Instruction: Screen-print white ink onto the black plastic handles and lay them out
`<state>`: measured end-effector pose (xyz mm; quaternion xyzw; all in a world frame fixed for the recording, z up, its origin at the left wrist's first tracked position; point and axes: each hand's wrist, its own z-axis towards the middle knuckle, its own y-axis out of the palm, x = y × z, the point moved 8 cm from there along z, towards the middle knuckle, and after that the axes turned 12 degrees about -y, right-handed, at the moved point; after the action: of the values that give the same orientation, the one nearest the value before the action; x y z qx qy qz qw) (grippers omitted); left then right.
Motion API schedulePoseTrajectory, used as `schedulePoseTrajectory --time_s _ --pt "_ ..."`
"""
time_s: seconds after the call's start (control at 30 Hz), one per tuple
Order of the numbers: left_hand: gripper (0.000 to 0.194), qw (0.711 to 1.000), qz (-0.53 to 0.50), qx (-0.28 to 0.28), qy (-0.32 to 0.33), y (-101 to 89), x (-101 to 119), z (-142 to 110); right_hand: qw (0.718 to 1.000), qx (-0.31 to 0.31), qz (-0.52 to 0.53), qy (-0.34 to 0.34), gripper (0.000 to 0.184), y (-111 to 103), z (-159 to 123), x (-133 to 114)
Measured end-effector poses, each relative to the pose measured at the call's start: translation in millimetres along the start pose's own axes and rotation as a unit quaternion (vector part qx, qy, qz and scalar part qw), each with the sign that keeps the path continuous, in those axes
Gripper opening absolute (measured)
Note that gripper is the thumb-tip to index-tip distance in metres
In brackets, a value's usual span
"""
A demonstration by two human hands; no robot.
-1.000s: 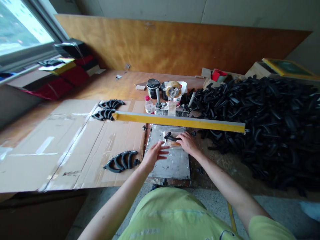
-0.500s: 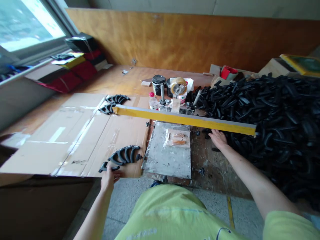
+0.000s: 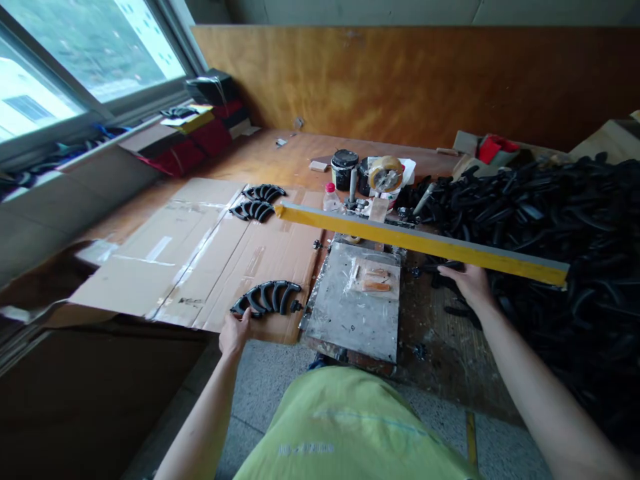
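Observation:
My left hand (image 3: 235,332) is closed, thumb and fingers on the left end of a row of black curved handle-like pieces (image 3: 273,297) on the flattened cardboard (image 3: 210,280). The fingertips are partly hidden by the piece at that end. My right hand (image 3: 473,283) reaches under the right part of a long yellow-and-grey bar (image 3: 420,242), at the edge of a heap of black curved pieces (image 3: 520,200). Its thumb points left beside a dark piece. The other fingers are hidden, so I cannot tell whether they grip anything.
A grey metal plate (image 3: 350,313) with a small wrapped packet (image 3: 375,277) lies between my hands. Behind the bar stand a dark-lidded jar (image 3: 345,170), a red-capped bottle (image 3: 331,198) and a tape roll (image 3: 385,175). More curved pieces (image 3: 253,211) lie farther back on the cardboard.
My left hand has brought its curved piece up against the row's left end. My right hand has moved farther under the bar, into the heap's edge. The view has turned left.

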<state>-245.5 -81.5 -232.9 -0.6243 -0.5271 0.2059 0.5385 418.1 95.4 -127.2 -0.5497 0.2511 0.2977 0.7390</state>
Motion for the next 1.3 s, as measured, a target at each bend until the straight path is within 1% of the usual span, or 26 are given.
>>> schedulePoseTrajectory --time_s 0.07,0.1,0.17,0.23,0.27,0.33,0.4,0.47,0.53,0.57,0.6,0.63,0.7,0.73,0.8,0.83,0.87,0.93,1.03,1.1,1.13,1.2,1.3 --pt "0.060 0.998 -0.004 0.060 -0.003 -5.6 0.5 -14.5 0.994 -0.044 0.096 -0.039 0.043 40.0 -12.1 -41.5" --pt "0.059 0.996 -0.007 0.086 0.015 -6.9 4.4 -23.0 0.988 -0.070 0.123 -0.057 0.040 61.6 -17.3 -60.7" --pt "0.053 0.990 0.001 0.109 0.089 -3.4 18.4 -40.1 0.980 -0.111 0.123 -0.109 0.028 99.0 -24.3 -93.4" --pt "0.050 0.981 0.026 0.114 0.152 4.1 30.3 -53.3 0.972 -0.132 0.078 -0.180 0.016 123.7 -28.1 -116.5" --pt "0.050 0.977 0.039 0.120 0.171 7.1 34.1 -57.8 0.966 -0.135 0.050 -0.216 0.013 130.7 -29.8 -124.1" --pt "0.053 0.971 0.062 0.135 0.185 10.6 38.2 -63.4 0.955 -0.129 -0.009 -0.265 0.013 135.5 -33.4 -132.1" --pt "0.056 0.970 0.079 0.132 0.188 13.7 41.1 -66.1 0.948 -0.116 -0.070 -0.287 0.015 132.4 -37.5 -136.8" --pt "0.059 0.970 0.090 0.115 0.195 15.8 46.1 -68.0 0.940 -0.107 -0.118 -0.303 0.020 130.3 -43.6 -148.3" --pt "0.061 0.970 0.098 0.090 0.203 17.0 52.8 -68.8 0.928 -0.116 -0.123 -0.331 0.024 139.3 -53.5 -173.1" --pt "0.062 0.970 0.102 0.076 0.205 17.5 56.5 -68.4 0.921 -0.136 -0.104 -0.349 0.026 151.2 -60.2 -190.3" --pt "0.063 0.971 0.107 0.062 0.204 18.4 60.2 -67.4 0.912 -0.168 -0.073 -0.366 0.027 168.4 -68.1 -209.6" --pt "0.064 0.972 0.113 0.048 0.201 19.4 63.7 -65.9 0.901 -0.210 -0.039 -0.378 0.027 190.4 -76.9 -229.7" --pt "0.068 0.973 0.126 0.028 0.189 21.2 69.9 -61.8 0.872 -0.307 0.003 -0.381 0.027 244.4 -94.5 -266.4" --pt "0.069 0.974 0.131 0.024 0.182 21.8 72.4 -59.8 0.860 -0.353 -0.001 -0.368 0.028 273.2 -101.7 -280.0" --pt "0.067 0.975 0.138 0.021 0.171 23.0 75.8 -56.3 0.844 -0.430 -0.049 -0.318 0.029 326.3 -111.2 -294.1" --pt "0.063 0.975 0.141 0.018 0.169 24.1 76.6 -54.8 0.838 -0.458 -0.077 -0.288 0.028 347.5 -114.0 -296.2" --pt "0.058 0.975 0.144 0.015 0.171 25.0 77.0 -53.2 0.833 -0.477 -0.099 -0.261 0.027 364.3 -116.1 -296.9" --pt "0.050 0.972 0.148 0.008 0.184 25.5 76.8 -47.8 0.831 -0.492 -0.112 -0.235 0.028 386.7 -118.4 -299.3" --pt "0.046 0.967 0.142 0.009 0.212 16.8 78.3 -25.4 0.845 -0.472 -0.073 -0.242 0.033 406.2 -113.9 -313.4" --pt "0.047 0.963 0.135 0.016 0.234 3.6 86.0 3.3 0.855 -0.458 -0.052 -0.240 0.036 422.5 -101.4 -327.9" --pt "0.046 0.960 0.133 0.021 0.246 -4.4 92.9 21.9 0.859 -0.451 -0.052 -0.236 0.037 433.6 -91.0 -336.4" --pt "0.046 0.955 0.130 0.030 0.264 -20.6 113.4 65.3 0.866 -0.441 -0.059 -0.227 0.038 462.0 -63.2 -355.1" --pt "0.046 0.953 0.125 0.037 0.275 -37.4 155.6 135.0 0.875 -0.430 -0.071 -0.211 0.042 511.5 -10.9 -377.7"
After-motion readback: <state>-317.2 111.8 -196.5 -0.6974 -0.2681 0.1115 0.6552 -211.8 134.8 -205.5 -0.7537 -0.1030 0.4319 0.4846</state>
